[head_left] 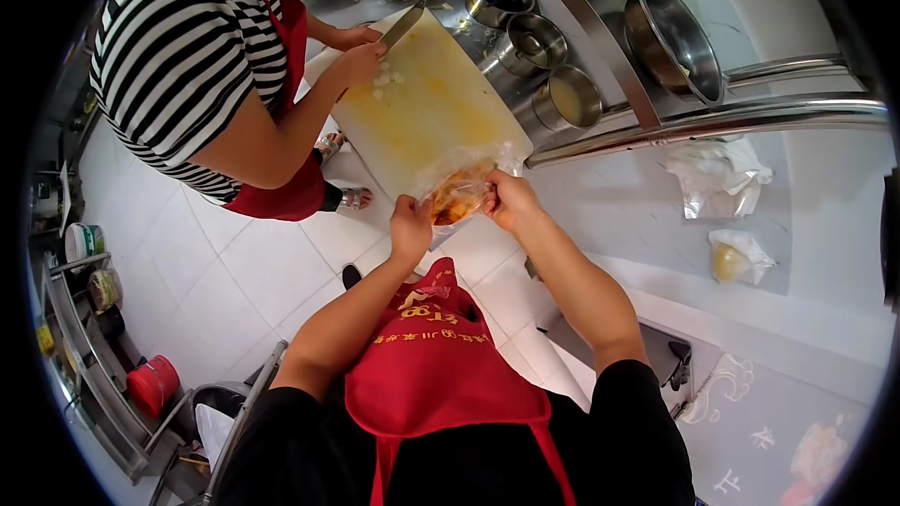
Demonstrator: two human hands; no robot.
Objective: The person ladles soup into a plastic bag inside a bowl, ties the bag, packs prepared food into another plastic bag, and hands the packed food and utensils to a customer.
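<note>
Thin, clear plastic bag (452, 174): crinkled and holding glossy orange-brown food (450, 212); it is at the near end of the cutting board, partly past the edge. I cannot tell whether its mouth is open.
Left hand (411, 225): fingers curled in, pinching the bag's left side.
Right hand (512, 200): thumb and fingers pressed together on the bag's right side, level with the food.
Large, pale rectangular cutting board (441, 103): yellow-stained, with small whitish pieces (385, 81) near its far end.
Co-worker in black-and-white striped top and red apron (197, 66): standing at the board's left side, both hands close to a broad steel knife (405, 26) at the far end.
Round steel pot of cloudy liquid (568, 99): to the right of the board, beside other steel pots.
What could go wrong: from where I stand, the thin film looks easy to split if the hands pull apart too hard. A slipped pinch could tip the food off the edge onto the pale tiled floor (253, 267). A knock against the board might jog it while the co-worker's fingers are near the blade.
</note>
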